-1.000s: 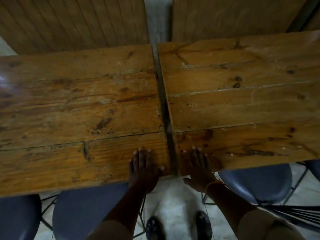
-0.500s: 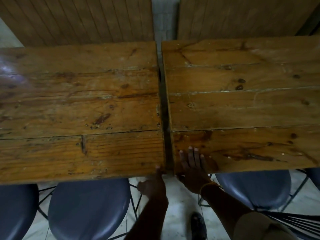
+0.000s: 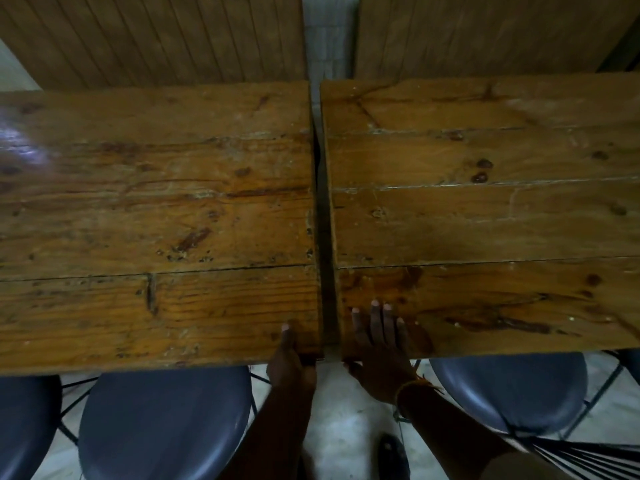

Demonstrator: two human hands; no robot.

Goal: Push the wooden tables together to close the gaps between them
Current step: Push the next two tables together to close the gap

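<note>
From my remote seat I see two wooden tables side by side, a narrow dark gap [image 3: 325,237] between them. The left hand [image 3: 290,365] clamps the near corner of the left table [image 3: 156,209], thumb on top. The right hand [image 3: 379,348] lies flat, fingers spread, on the right table [image 3: 485,220] beside the gap. Grey stools [image 3: 166,424] sit below.

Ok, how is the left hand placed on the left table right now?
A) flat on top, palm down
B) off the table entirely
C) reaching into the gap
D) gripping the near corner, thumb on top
D: the left hand wraps the near right corner of the left table, thumb on top and fingers hidden under the edge, while the right hand lies flat on the right table.
</note>
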